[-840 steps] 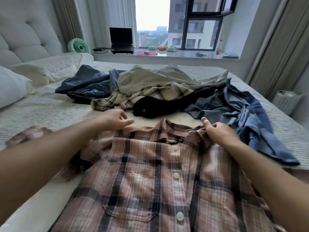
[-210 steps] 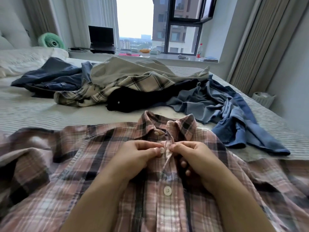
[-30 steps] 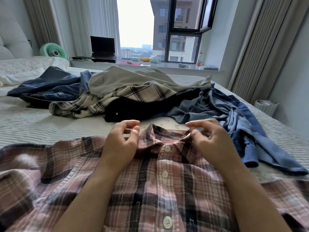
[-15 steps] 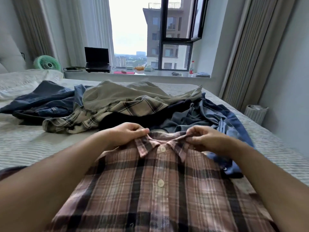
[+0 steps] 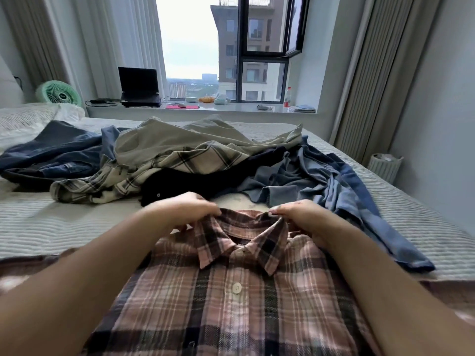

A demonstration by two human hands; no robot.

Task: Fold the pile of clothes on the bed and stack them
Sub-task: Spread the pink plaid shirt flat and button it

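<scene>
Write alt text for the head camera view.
Both hands, left hand and right hand, pinch the collar of a buttoned pink plaid shirt lying flat on a bed. Behind it lies a pile of unfolded clothes.

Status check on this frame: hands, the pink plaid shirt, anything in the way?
Left hand and right hand pinching the collar of the pink plaid shirt. Shirt flat, buttoned, unfolded. Unfolded pile beyond, clear of it.

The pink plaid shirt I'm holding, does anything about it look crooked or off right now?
Nothing is damaged. The pink plaid shirt lies buttoned and face up, with the left hand and right hand pinching its shoulders beside the collar. Only its sleeves spread unfolded to both sides.
</scene>
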